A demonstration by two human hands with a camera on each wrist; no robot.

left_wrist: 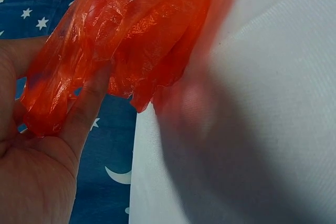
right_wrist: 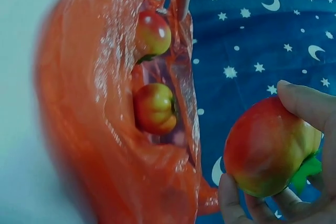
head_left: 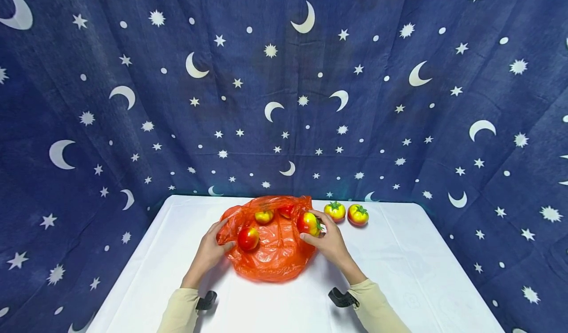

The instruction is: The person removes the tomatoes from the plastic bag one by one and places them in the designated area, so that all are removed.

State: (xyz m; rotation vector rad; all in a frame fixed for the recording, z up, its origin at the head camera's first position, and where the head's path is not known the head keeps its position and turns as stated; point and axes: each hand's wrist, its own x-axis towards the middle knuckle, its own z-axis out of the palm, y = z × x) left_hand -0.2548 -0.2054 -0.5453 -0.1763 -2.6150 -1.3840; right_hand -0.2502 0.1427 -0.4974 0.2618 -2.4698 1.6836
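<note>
My right hand [head_left: 334, 243] holds a red and yellow tomato [right_wrist: 265, 148] with green leaves, thumb on one side and fingers on the other. That hand is at the right edge of a thin red plastic bag [head_left: 277, 254] lying on the table. My left hand [head_left: 207, 252] pinches the bag's left rim, the film bunched between thumb and fingers in the left wrist view. Through the bag's mouth, the right wrist view shows one tomato [right_wrist: 155, 107] and, nearer the left fingers, another tomato [right_wrist: 154, 34]. Part of a further red shape shows through the film at the back.
Just right of the bag, toward the back of the white table [head_left: 426, 274], stand a tomato [head_left: 335, 211] and a second tomato [head_left: 358, 215], side by side with green leaves up. A dark blue curtain [head_left: 248, 140] with moons and stars hangs behind and around the table.
</note>
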